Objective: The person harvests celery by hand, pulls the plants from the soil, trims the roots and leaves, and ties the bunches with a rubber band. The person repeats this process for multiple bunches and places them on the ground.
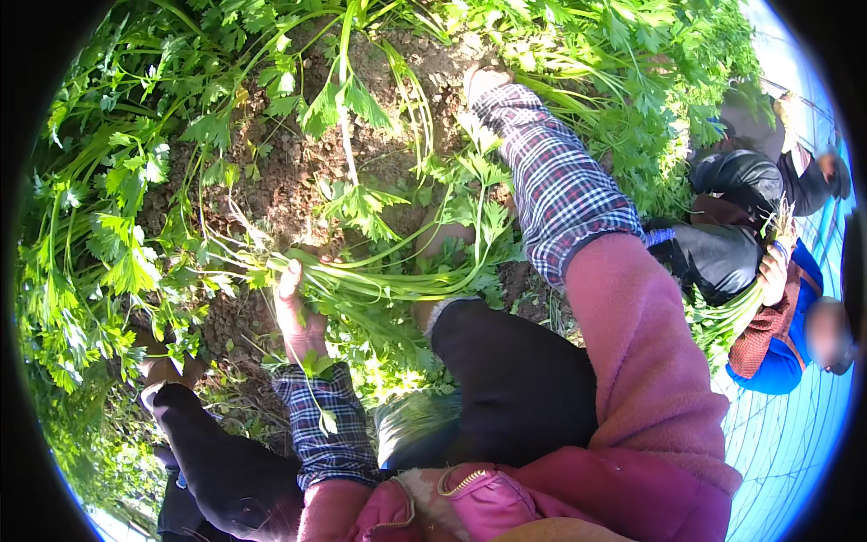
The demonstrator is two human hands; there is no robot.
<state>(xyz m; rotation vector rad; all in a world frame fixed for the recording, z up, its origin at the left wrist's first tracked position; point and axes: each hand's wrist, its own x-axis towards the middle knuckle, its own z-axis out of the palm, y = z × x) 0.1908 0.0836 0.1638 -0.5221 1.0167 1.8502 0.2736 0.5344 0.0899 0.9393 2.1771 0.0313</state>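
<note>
My left hand is closed around a bunch of green leafy stalks, which look like celery. Pale roots stick out to the left of the fist, and the leafy tops bend away to the right. My right hand is stretched far forward, low over the soil beside the standing stalks. Its fingers are mostly hidden by the checked sleeve cover and the glare, so its grip is unclear.
Dense celery plants grow on the left and along the top. Bare crumbly soil lies between them, with a loose stalk across it. My dark-trousered knee is below. On the right, a person holds another bunch.
</note>
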